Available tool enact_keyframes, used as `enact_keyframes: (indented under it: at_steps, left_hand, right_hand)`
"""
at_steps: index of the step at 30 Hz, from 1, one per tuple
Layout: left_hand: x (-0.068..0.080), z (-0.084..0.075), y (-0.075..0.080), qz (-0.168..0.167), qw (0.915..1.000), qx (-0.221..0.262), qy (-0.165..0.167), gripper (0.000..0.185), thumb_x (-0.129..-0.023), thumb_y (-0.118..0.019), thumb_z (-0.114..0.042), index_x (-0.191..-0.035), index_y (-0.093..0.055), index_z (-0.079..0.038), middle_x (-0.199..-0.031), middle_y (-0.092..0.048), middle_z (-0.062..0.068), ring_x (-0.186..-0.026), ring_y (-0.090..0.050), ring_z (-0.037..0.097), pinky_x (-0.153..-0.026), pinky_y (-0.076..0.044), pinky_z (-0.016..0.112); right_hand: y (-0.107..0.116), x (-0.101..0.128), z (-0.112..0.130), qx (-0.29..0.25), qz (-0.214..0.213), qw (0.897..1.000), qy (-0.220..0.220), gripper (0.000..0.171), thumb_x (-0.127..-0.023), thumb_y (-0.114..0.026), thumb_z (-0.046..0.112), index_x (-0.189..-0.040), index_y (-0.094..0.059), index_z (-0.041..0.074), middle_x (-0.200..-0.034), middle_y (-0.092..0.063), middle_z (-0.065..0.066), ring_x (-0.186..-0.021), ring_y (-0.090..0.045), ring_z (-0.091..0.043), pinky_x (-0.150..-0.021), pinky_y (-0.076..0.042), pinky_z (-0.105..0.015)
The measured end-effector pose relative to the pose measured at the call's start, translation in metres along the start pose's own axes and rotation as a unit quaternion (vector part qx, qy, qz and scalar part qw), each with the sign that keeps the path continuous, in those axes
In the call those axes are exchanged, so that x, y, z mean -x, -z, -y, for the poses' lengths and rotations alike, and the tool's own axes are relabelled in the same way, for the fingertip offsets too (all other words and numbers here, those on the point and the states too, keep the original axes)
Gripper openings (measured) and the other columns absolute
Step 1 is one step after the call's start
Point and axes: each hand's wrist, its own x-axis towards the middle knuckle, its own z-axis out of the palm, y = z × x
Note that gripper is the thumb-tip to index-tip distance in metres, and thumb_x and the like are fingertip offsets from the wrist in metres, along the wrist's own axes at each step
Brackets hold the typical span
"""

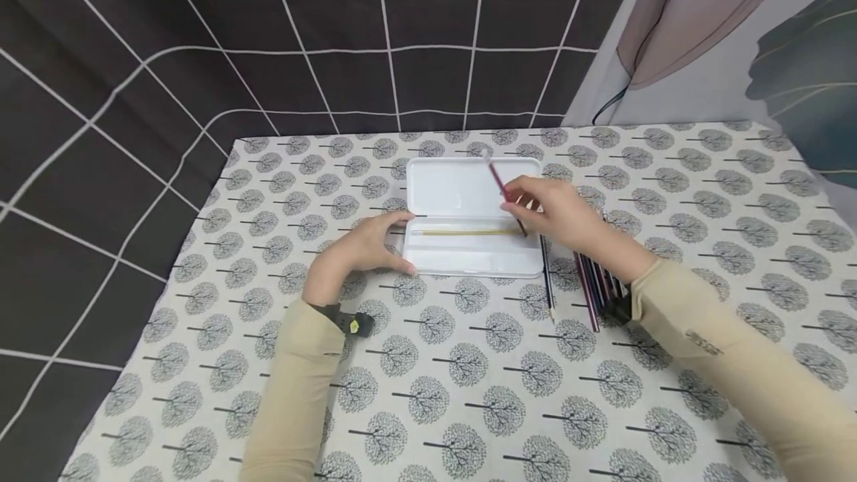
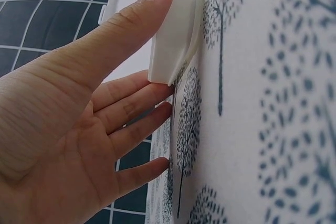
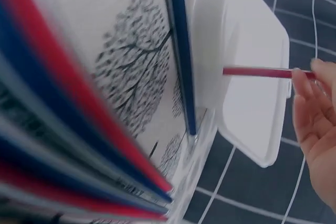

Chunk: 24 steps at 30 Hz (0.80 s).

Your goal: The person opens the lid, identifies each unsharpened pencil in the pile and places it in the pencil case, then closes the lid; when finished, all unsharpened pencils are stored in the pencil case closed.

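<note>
An open white pencil case (image 1: 469,199) lies on the tree-print tablecloth (image 1: 469,378). One yellowish pencil (image 1: 462,231) lies in its lower tray. My left hand (image 1: 402,242) brackets the case's left end. In the left wrist view the thumb of that hand (image 2: 157,40) lies flat on the case corner (image 2: 176,40) and the straight fingers touch the cloth. My right hand (image 1: 518,199) pinches a red pencil (image 1: 498,181) tilted above the case. In the right wrist view the red pencil (image 3: 262,72) points at the white case (image 3: 247,103).
Several coloured pencils (image 1: 596,281) lie bunched on the cloth right of the case, under my right wrist, with a dark pencil (image 1: 547,281) beside them. They fill the right wrist view (image 3: 79,129). A dark checked cloth (image 1: 301,36) hangs behind the table.
</note>
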Motion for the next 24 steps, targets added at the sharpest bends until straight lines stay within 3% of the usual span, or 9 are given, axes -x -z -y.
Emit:
enact_keyframes:
  at_steps: [6,11,15,20,24]
  left_hand:
    - [0.002,0.003,-0.001,-0.008,0.9999,0.007,0.009,0.096,-0.059,-0.087,-0.035,-0.141,-0.039,-0.018,-0.141,-0.044,0.010,-0.130,-0.038,0.029,-0.110,-0.028,0.047]
    - [0.001,0.003,-0.003,-0.004,0.9999,0.012,0.007,0.096,-0.060,-0.086,-0.036,-0.141,-0.039,-0.017,-0.142,-0.043,0.011,-0.131,-0.037,0.030,-0.110,-0.027,0.047]
    - [-0.002,0.002,-0.004,0.000,1.0000,0.001,0.007,0.097,-0.060,-0.086,-0.038,-0.141,-0.038,-0.017,-0.142,-0.042,0.011,-0.131,-0.037,0.030,-0.110,-0.028,0.047]
    - [-0.004,0.001,-0.001,0.003,0.9998,-0.016,0.011,0.098,-0.060,-0.086,-0.039,-0.142,-0.036,-0.018,-0.143,-0.041,0.011,-0.131,-0.037,0.031,-0.110,-0.028,0.048]
    - [-0.004,0.000,-0.002,0.003,0.9998,-0.016,0.014,0.098,-0.060,-0.086,-0.039,-0.142,-0.036,-0.019,-0.143,-0.042,0.010,-0.131,-0.037,0.031,-0.110,-0.028,0.048]
  right_hand:
    - [-0.016,-0.022,0.010,0.056,0.098,0.994,-0.011,0.015,-0.085,-0.068,0.020,-0.094,-0.069,0.008,-0.080,-0.069,-0.002,-0.065,-0.060,-0.012,-0.059,-0.052,-0.027]
    - [-0.031,-0.035,0.014,0.112,0.193,0.975,0.001,0.009,-0.081,-0.071,0.024,-0.081,-0.069,0.015,-0.070,-0.063,0.006,-0.063,-0.056,-0.011,-0.062,-0.049,-0.031]
    - [-0.036,-0.039,0.014,0.125,0.214,0.969,-0.005,0.011,-0.077,-0.075,0.024,-0.074,-0.066,0.016,-0.067,-0.063,0.007,-0.065,-0.057,-0.012,-0.066,-0.050,-0.033]
    - [-0.034,-0.045,0.011,0.117,0.224,0.968,-0.012,0.014,-0.075,-0.077,0.024,-0.081,-0.068,0.015,-0.071,-0.065,0.006,-0.068,-0.059,-0.012,-0.070,-0.051,-0.034]
    - [-0.035,-0.046,0.011,0.133,0.228,0.965,0.002,0.013,-0.075,-0.077,0.025,-0.081,-0.069,0.017,-0.068,-0.063,0.008,-0.066,-0.057,-0.012,-0.066,-0.049,-0.034]
